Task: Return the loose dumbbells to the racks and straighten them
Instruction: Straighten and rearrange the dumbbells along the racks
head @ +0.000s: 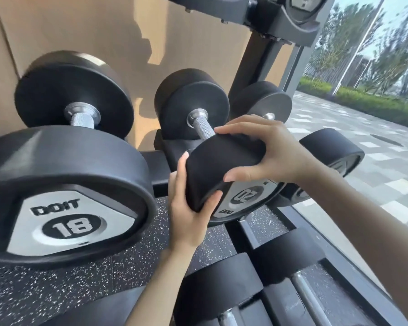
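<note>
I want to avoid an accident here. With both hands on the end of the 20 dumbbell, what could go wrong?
1. The left hand is under the 20 dumbbell head; if the weight drops, fingers may be pinched.
2. Both the left and right hand hold the smooth rubber head, not the handle, so the grip may slip.
3. The 18 dumbbell sits close on the left; knuckles could hit it.

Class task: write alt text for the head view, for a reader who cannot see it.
Both hands hold the near head of the 20 dumbbell on a rack: left hand under its rim, right hand over the top. An 18 dumbbell sits to the left, with more dumbbells on the tier below.
</note>
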{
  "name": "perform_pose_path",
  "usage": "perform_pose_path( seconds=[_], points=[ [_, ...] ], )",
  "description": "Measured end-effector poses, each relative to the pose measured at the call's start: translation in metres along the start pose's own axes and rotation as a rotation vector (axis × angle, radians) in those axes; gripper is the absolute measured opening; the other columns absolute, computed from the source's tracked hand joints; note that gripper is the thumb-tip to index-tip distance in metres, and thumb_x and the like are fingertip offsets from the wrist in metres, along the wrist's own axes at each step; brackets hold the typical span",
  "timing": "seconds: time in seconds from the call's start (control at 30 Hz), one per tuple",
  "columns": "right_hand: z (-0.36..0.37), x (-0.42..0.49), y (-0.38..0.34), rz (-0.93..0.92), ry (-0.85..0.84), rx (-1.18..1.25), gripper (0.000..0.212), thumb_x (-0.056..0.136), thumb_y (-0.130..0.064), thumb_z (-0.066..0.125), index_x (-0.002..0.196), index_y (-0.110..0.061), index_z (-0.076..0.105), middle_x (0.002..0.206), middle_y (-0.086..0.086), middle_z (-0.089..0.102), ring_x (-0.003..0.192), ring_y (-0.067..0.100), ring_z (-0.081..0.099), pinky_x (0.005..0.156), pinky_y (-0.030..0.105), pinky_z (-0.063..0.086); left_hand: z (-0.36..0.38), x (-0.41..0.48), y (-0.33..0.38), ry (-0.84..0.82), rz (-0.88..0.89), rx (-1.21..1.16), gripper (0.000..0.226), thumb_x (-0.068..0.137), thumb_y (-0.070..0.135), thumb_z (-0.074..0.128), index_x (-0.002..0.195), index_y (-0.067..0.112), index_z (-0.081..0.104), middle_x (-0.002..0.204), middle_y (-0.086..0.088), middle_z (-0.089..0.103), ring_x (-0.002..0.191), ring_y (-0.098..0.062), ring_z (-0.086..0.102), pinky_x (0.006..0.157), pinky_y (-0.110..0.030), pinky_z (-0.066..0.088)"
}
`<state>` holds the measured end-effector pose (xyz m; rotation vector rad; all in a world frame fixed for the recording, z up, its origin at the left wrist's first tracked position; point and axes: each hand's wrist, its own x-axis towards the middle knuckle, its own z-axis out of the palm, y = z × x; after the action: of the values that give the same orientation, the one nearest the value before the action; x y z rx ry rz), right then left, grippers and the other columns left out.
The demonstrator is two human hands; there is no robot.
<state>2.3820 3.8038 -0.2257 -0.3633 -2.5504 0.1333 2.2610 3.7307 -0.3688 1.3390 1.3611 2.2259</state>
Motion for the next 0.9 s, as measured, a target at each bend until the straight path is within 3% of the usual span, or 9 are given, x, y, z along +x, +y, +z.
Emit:
perform_pose_path(
  seconds=[0.07, 0.2, 0.37, 0.43, 0.57, 0.63, 0.73, 0.83, 0.9],
  points=[
    [-0.002, -0.004, 0.004, 0.017, 0.039, 0.079, 0.069, 0.061, -0.057, 0.073, 0.115, -0.015, 0.063, 0.111, -0.003, 0.063, 0.106, 0.006, 0.057, 0.094, 0.018, 0.038, -0.002, 0.004, 0.002, -0.029, 0.041, 0.072, 0.083, 0.074, 0.068, 0.057, 0.141, 0.024, 0.034, 0.115, 0.015, 0.046, 0.111, 0.008, 0.047, 0.092, -0.008, 0.034],
    [-0.002, -0.009, 0.012, 0.074, 0.109, 0.223, 0.065, 0.06, -0.057, 0.074, 0.11, -0.016, 0.065, 0.11, 0.002, 0.065, 0.106, 0.007, 0.059, 0.093, 0.017, 0.039, -0.004, 0.012, 0.006, -0.087, 0.103, 0.193, 0.083, 0.074, 0.055, 0.06, 0.142, 0.014, 0.038, 0.107, -0.001, 0.05, 0.103, 0.008, 0.047, 0.088, -0.006, 0.034],
    [0.005, -0.019, 0.023, 0.134, 0.231, 0.42, 0.065, 0.058, -0.06, 0.075, 0.107, -0.019, 0.064, 0.108, -0.003, 0.066, 0.107, 0.01, 0.06, 0.095, 0.023, 0.041, -0.015, 0.026, 0.025, -0.218, 0.116, 0.405, 0.085, 0.071, 0.067, 0.054, 0.143, 0.024, 0.035, 0.102, 0.002, 0.048, 0.1, -0.012, 0.051, 0.087, -0.024, 0.043],
    [0.009, -0.026, 0.03, 0.182, 0.304, 0.533, 0.069, 0.057, -0.057, 0.078, 0.109, -0.015, 0.064, 0.107, -0.005, 0.068, 0.107, 0.014, 0.061, 0.094, 0.025, 0.043, -0.015, 0.034, 0.039, -0.3, 0.132, 0.546, 0.088, 0.069, 0.073, 0.047, 0.143, 0.029, 0.032, 0.101, 0.004, 0.045, 0.102, -0.015, 0.049, 0.087, -0.021, 0.039],
    [0.028, -0.041, 0.042, 0.281, 0.542, 0.731, 0.063, 0.056, -0.056, 0.076, 0.106, -0.018, 0.07, 0.102, -0.008, 0.071, 0.1, 0.011, 0.064, 0.083, 0.022, 0.048, -0.009, 0.052, 0.072, -0.44, 0.208, 0.844, 0.095, 0.069, 0.081, 0.032, 0.147, 0.029, 0.02, 0.113, 0.0, 0.044, 0.112, -0.019, 0.042, 0.09, -0.027, 0.038],
    [0.039, -0.048, 0.044, 0.331, 0.651, 0.794, 0.055, 0.057, -0.056, 0.073, 0.101, -0.023, 0.073, 0.102, -0.005, 0.071, 0.098, 0.013, 0.064, 0.082, 0.027, 0.05, 0.002, 0.062, 0.086, -0.517, 0.24, 1.009, 0.094, 0.073, 0.079, 0.035, 0.148, 0.026, 0.016, 0.126, -0.006, 0.043, 0.118, -0.024, 0.04, 0.093, -0.033, 0.039],
    [0.058, -0.054, 0.047, 0.478, 0.775, 0.947, 0.059, 0.057, -0.067, 0.069, 0.101, -0.028, 0.072, 0.11, 0.003, 0.069, 0.106, 0.021, 0.062, 0.09, 0.039, 0.048, 0.031, 0.079, 0.104, -0.653, 0.327, 1.192, 0.086, 0.079, 0.073, 0.044, 0.142, 0.017, 0.027, 0.131, -0.013, 0.044, 0.12, -0.029, 0.042, 0.09, -0.038, 0.041],
    [0.065, -0.058, 0.04, 0.61, 0.76, 1.11, 0.083, 0.042, -0.076, 0.071, 0.108, -0.026, 0.067, 0.126, 0.018, 0.057, 0.12, 0.035, 0.051, 0.104, 0.053, 0.037, 0.041, 0.08, 0.109, -0.622, 0.37, 1.195, 0.08, 0.078, 0.073, 0.049, 0.136, 0.018, 0.038, 0.123, -0.01, 0.05, 0.116, -0.028, 0.046, 0.087, -0.037, 0.041],
    [0.055, -0.059, 0.034, 0.608, 0.648, 1.064, 0.077, 0.05, -0.072, 0.071, 0.112, -0.028, 0.064, 0.122, 0.007, 0.063, 0.116, 0.026, 0.056, 0.102, 0.05, 0.04, 0.03, 0.068, 0.096, -0.473, 0.348, 1.036, 0.082, 0.075, 0.074, 0.05, 0.139, 0.023, 0.041, 0.121, -0.007, 0.053, 0.115, -0.026, 0.046, 0.09, -0.038, 0.041]
  ],
)
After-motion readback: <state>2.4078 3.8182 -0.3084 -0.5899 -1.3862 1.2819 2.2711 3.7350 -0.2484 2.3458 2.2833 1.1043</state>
